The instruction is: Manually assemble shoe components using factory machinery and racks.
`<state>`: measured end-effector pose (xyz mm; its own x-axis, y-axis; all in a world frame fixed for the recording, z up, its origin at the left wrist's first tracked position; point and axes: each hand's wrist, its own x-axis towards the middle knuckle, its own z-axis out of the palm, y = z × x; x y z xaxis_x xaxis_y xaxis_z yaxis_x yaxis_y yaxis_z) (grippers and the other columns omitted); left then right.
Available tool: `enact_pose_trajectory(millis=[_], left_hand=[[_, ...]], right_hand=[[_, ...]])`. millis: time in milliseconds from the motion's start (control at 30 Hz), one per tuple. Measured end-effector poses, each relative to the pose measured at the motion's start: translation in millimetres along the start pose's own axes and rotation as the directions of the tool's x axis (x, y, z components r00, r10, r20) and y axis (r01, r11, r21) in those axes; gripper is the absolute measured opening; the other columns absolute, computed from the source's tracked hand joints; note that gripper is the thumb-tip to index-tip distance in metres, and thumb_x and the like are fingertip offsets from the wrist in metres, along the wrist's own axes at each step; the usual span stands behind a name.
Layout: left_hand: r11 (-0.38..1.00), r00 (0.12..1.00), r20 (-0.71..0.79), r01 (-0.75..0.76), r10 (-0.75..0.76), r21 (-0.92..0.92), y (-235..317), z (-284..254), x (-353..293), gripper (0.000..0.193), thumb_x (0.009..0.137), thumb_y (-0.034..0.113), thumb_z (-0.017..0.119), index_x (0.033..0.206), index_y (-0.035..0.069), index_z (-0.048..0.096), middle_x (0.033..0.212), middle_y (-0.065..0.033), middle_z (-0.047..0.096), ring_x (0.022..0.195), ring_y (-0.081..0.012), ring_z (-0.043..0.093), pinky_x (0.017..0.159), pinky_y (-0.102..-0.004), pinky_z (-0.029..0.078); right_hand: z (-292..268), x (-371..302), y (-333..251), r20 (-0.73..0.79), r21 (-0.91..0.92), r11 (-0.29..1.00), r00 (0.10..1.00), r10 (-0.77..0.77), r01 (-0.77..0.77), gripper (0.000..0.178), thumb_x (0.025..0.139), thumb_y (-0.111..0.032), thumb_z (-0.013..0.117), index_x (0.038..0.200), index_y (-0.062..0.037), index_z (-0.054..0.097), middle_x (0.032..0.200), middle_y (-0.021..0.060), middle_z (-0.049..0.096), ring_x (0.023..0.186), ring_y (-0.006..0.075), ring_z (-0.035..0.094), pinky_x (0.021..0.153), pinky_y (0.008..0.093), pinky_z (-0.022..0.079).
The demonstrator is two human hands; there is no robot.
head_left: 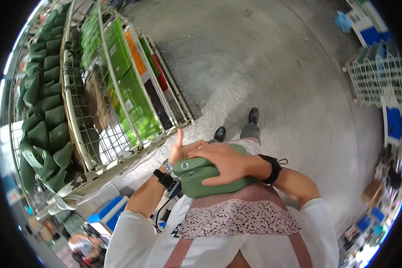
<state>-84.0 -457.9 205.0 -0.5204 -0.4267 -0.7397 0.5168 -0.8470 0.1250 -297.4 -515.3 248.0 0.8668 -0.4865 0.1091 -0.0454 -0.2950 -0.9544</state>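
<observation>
Several curved green moulded pieces [196,183] are stacked in front of my waist, close against the apron. Small round metal fittings show at their left ends. My right hand [223,163] lies across the top of the stack, its thumb bent over the near side and its fingers reaching to the far left, gripping it. At the stack's far left edge, my left hand [182,149] has its thumb stretched upward and its palm partly showing. Its fingertips are hidden behind the right hand. Whether the left hand bears any of the stack's weight cannot be seen.
On the left stands a white wire-mesh cart [94,167] with bright green, orange and red panels. Rows of similar green pieces [49,116] fill its left side. A wire rack [377,73] is at far right, and the concrete floor [272,62] stretches ahead.
</observation>
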Motion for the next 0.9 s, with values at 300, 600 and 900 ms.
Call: enact_pose_trajectory(millis=[300,600,900], left_hand=[[0.909,0.950,0.057,-0.276,0.308,-0.311,-58,60,46,0.092,0.082,0.069,0.063,0.150,0.010,0.040,0.149,-0.0193,0.044,0.134,-0.0331,0.050,0.111,-0.0476,0.045],[0.565,0.583,-0.573,-0.791,0.576,-0.237,-108,128,83,0.073,0.098,0.059,0.035,0.150,0.007,0.041,0.148,-0.0195,0.047,0.131,-0.0366,0.052,0.109,-0.0511,0.045],[0.212,0.424,-0.644,-0.899,0.637,-0.383,-17,68,130,0.052,0.101,0.046,0.046,0.135,0.008,0.055,0.129,-0.0123,0.063,0.113,-0.0284,0.064,0.101,-0.0446,0.051]], right_hand=[[-129,14,36,0.369,-0.001,0.967,0.899,-0.235,0.253,0.077,0.075,-0.038,0.081,0.136,-0.0048,0.048,0.136,0.0238,0.043,0.133,0.0446,0.039,0.105,0.0543,0.041],[-191,30,22,0.276,-0.219,0.955,0.952,-0.134,0.198,0.083,0.068,-0.051,0.086,0.129,-0.0049,0.055,0.124,0.0153,0.047,0.117,0.0345,0.047,0.094,0.0488,0.038],[-142,128,97,0.139,-0.366,0.926,0.979,0.146,-0.086,0.081,0.097,-0.053,0.056,0.148,0.0039,0.030,0.153,0.0328,0.022,0.145,0.0501,0.021,0.118,0.0578,0.024]])
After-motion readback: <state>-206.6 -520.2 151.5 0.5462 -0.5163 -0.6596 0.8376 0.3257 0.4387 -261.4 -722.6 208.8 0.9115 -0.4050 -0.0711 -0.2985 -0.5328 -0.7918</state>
